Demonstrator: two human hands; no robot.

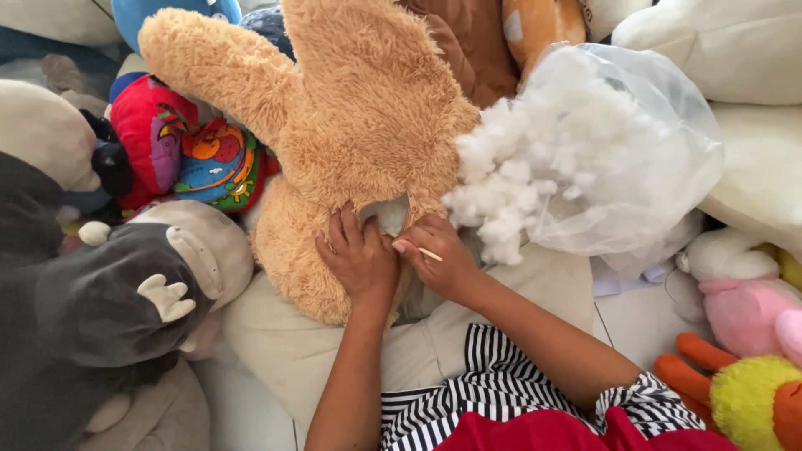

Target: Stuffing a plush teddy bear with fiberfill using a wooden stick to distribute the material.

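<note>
While pressing tan plush bear [359, 125] | left hand [361, 259] | right hand [439, 255] | clear stuffing bag [635, 159] beside

The left hand [361, 257] presses flat on a tan plush bear [359, 108] at an open seam. The right hand [439, 259], touching it, pinches a thin stick [429, 254]. A clear bag of white stuffing [576, 150] lies just beside.

Bright soft daylight, sharp, faint shadows
</note>
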